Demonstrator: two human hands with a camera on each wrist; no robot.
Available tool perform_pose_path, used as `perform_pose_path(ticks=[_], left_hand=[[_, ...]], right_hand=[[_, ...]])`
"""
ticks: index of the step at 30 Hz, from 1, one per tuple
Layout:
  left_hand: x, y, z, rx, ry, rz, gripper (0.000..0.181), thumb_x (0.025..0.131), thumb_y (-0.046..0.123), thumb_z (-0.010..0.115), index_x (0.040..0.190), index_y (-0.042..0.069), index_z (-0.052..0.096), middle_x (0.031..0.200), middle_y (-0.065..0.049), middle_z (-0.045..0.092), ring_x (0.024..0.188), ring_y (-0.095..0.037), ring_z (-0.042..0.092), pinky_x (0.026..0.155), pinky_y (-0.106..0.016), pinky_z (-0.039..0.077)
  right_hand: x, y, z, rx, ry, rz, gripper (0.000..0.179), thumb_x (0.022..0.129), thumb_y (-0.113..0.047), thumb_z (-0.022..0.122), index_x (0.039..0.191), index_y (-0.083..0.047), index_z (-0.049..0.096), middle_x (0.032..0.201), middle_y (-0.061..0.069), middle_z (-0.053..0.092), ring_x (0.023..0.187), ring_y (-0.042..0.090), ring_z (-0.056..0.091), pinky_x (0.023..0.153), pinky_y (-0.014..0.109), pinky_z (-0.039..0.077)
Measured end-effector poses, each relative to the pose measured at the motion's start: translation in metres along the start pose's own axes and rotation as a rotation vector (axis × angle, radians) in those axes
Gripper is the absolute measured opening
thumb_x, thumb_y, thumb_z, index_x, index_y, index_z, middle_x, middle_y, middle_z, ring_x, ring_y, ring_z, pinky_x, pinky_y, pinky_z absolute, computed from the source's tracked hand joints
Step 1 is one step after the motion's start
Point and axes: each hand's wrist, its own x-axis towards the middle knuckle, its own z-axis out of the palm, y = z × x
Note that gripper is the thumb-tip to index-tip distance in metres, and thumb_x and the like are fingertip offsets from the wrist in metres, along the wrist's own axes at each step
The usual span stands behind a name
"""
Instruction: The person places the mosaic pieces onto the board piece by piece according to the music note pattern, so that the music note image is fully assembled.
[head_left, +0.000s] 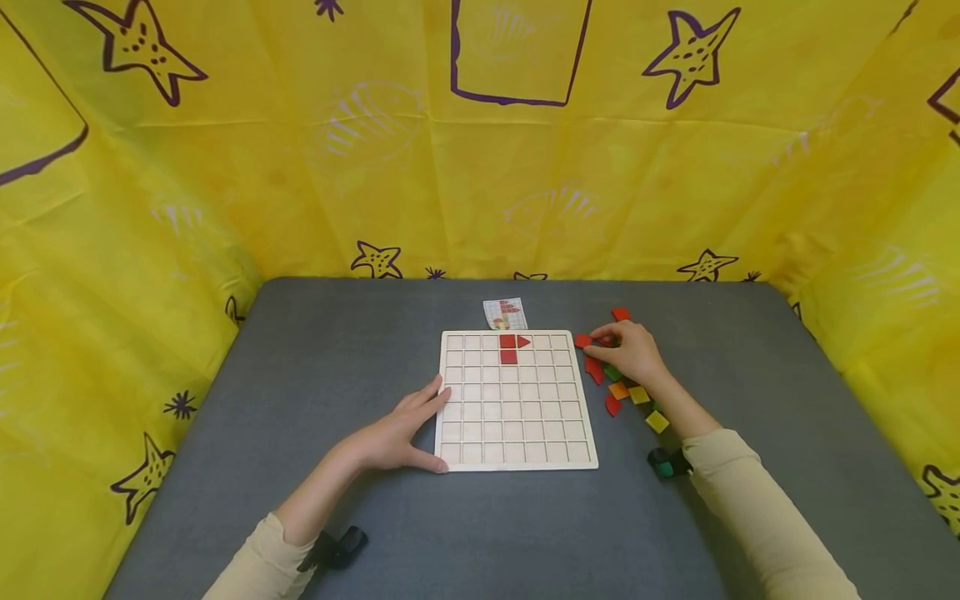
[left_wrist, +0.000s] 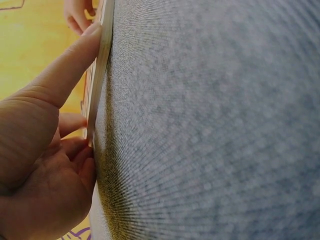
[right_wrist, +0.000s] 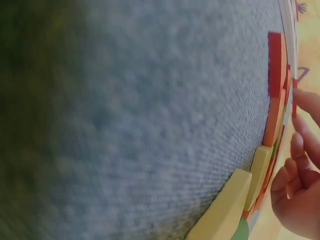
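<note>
A pale square grid board (head_left: pixel 513 408) lies flat on the table. Two red square tiles (head_left: pixel 508 357) and a red triangular tile (head_left: pixel 523 342) sit in its upper cells. My left hand (head_left: pixel 397 433) rests at the board's left side, thumb at the near corner; the left wrist view shows that thumb (left_wrist: pixel 70 70) along the edge. With thumb and fingers, my right hand (head_left: pixel 632 354) pinches a red tile (head_left: pixel 583 341) just beyond the board's upper right edge. In the right wrist view this tile (right_wrist: pixel 294 97) appears edge-on between the fingertips.
Loose tiles lie right of the board: red (head_left: pixel 613 406), orange (head_left: pixel 618 390), yellow (head_left: pixel 657 422) and green (head_left: pixel 612 373). Another red tile (head_left: pixel 621 314) lies beyond my right hand. A small picture card (head_left: pixel 506 313) touches or nearly touches the board's far edge. Yellow patterned cloth (head_left: pixel 480 192) surrounds the grey table (head_left: pixel 330 350).
</note>
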Motion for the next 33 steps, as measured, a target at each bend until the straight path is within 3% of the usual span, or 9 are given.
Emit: perform_pose_path(ticks=[8,13,18,25,33], left_hand=[[0.0,0.0,0.0,0.007,-0.002,-0.011,0.108,0.075,0.04,0.084,0.156,0.011,0.019,0.164,-0.007,0.0,0.147,-0.034,0.007,0.109,-0.056,0.023],[0.0,-0.001,0.0,0.008,-0.003,-0.005,0.108,0.075,0.04,0.084,0.156,0.011,0.019,0.164,-0.008,0.0,0.147,-0.034,0.007,0.109,-0.056,0.022],[0.0,-0.001,0.0,-0.006,-0.005,-0.012,0.108,0.075,0.04,0.084,0.157,0.012,0.019,0.164,-0.007,-0.001,0.147,-0.034,0.007,0.109,-0.056,0.022],[0.001,-0.001,0.001,-0.003,-0.002,-0.01,0.108,0.075,0.041,0.084,0.157,0.012,0.019,0.164,-0.006,-0.001,0.147,-0.033,0.007,0.109,-0.056,0.023],[0.001,0.0,0.002,-0.003,-0.006,-0.007,0.108,0.075,0.041,0.084,0.156,0.011,0.019,0.164,-0.006,-0.002,0.147,-0.033,0.007,0.109,-0.055,0.022]], right_hand=[[-0.004,-0.011,0.0,0.03,0.047,0.054,0.034,0.085,-0.031,0.078,0.106,-0.005,0.073,0.099,0.013,0.063,0.09,0.028,0.054,0.075,0.041,0.044],[-0.005,-0.022,0.003,0.128,0.053,0.103,0.04,0.084,-0.037,0.077,0.111,-0.008,0.072,0.106,0.013,0.063,0.09,0.029,0.057,0.069,0.038,0.047],[-0.002,-0.034,0.017,0.204,-0.004,0.073,0.035,0.083,-0.033,0.079,0.11,-0.01,0.074,0.105,0.009,0.061,0.087,0.024,0.057,0.068,0.032,0.045],[0.004,-0.049,0.038,0.172,-0.105,0.02,0.031,0.081,-0.034,0.081,0.104,-0.014,0.076,0.09,0.005,0.059,0.081,0.022,0.051,0.067,0.035,0.042],[0.006,-0.057,0.047,0.108,-0.128,-0.038,0.028,0.082,-0.026,0.08,0.106,-0.012,0.076,0.1,0.006,0.065,0.089,0.022,0.052,0.076,0.036,0.042]])
